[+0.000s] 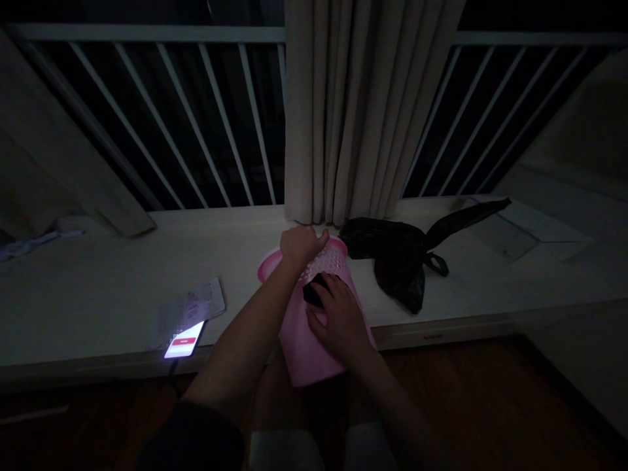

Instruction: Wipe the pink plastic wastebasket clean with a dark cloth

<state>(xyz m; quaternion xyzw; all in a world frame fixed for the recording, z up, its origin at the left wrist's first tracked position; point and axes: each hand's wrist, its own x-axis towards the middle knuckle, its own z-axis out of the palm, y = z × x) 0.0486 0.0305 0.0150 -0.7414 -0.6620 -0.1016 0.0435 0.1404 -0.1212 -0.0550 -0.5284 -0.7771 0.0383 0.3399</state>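
Ledge: long white ledge (122,278), crossing the scene from left to right.
Curtain: beige pleated fabric curtain (333,118), far side, centre.
Bin: pink perforated plastic bin (314,356), centre, at the ledge's near edge; tilted, rim far, base near.
Bag: knotted black plastic bag (400,261), on the ledge, right of the rim.
Left hand (300,243): folded over the far rim, holding it, thumb out to the right.
Right hand (339,314): fingers bent and parted over a small black item (312,296) against the bin's wall; grip cannot be told.
Phone: lit rectangular phone (185,341), left, near edge.
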